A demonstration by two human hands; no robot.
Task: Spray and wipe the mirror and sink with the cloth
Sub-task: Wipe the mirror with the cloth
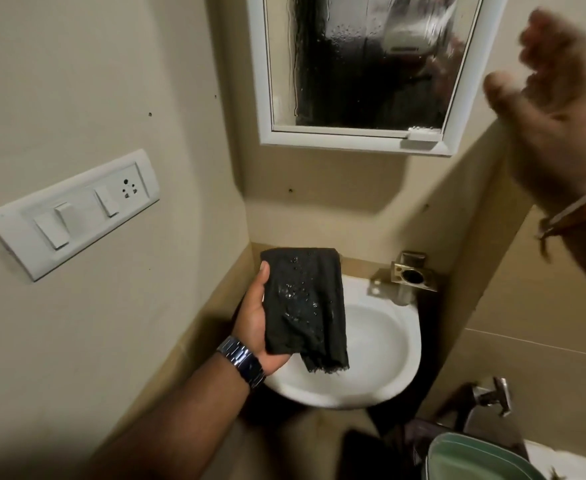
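A folded black cloth [305, 303] with water drops on it lies across my left hand [255, 323], palm up, over the left part of the white sink [381, 344]. My thumb lies along the cloth's left edge. The white-framed mirror [367, 60] hangs on the wall above the sink, its glass streaked with running drops. My right hand [558, 109] is raised at the right, level with the mirror, blurred, fingers loosely spread, holding nothing. No spray bottle is in view.
A white switch and socket plate [73, 213] is on the left wall. A metal holder [409, 271] sits at the sink's back right corner. A metal tap [492, 396] and a green bucket rim [475, 459] are at the lower right.
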